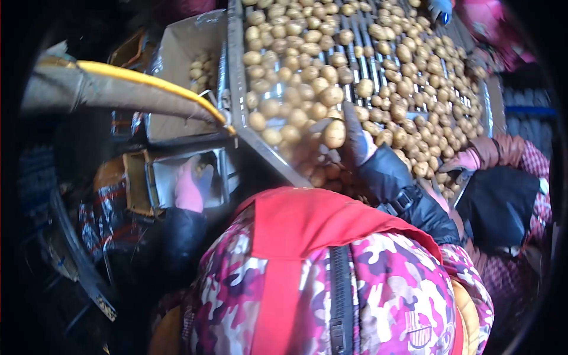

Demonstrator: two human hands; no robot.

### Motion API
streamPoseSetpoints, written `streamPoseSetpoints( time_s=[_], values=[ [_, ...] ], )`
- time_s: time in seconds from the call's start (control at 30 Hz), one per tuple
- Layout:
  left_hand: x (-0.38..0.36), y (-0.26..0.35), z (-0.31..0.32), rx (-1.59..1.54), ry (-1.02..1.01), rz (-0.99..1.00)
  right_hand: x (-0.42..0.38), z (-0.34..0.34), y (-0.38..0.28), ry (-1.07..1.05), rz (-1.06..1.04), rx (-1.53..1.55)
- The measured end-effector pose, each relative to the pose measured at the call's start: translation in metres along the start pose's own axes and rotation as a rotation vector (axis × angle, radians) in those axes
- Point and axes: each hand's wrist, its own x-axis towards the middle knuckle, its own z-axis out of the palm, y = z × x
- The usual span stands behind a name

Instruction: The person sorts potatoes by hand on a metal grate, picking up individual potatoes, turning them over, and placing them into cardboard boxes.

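My left hand (191, 188), in a pink and grey glove, is over a pale open container (167, 177) at the left. Its fingers look apart, with something dark and yellowish just beyond them, too blurred to make out. My right hand (358, 142), in a grey glove with a black cuff, is over the near part of the sorting table (241, 112). Its fingers are around a potato (333, 134), partly blurred. Many loose potatoes (408, 89) cover the dark slatted surface around it.
A cardboard box (171, 127) with some potatoes stands left of the table. A thick hose with a yellow strip (142, 89) crosses above it. At the right, a co-worker's gloved hand (464, 161) reaches over the potatoes. Another person's blue glove (440, 9) is at the far edge.
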Motion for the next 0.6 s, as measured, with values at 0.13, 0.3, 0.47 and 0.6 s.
streamPoseSetpoints(
  time_s=[0.13, 0.3, 0.47, 0.6],
  values=[
    [0.043, 0.119, -0.047, -0.926, -0.334, 0.113, -0.002, 0.008, -0.004, 0.016, 0.009, -0.131],
    [0.078, 0.199, -0.040, -0.814, -0.360, 0.370, 0.016, -0.017, 0.033, -0.208, -0.180, -0.315],
    [0.078, 0.182, 0.002, -0.883, -0.246, 0.369, -0.001, 0.007, 0.022, -0.390, -0.173, -0.300],
    [0.074, 0.180, -0.013, -1.395, -0.392, -0.021, -0.002, 0.002, 0.015, -0.340, -0.091, -0.169]
  ],
)
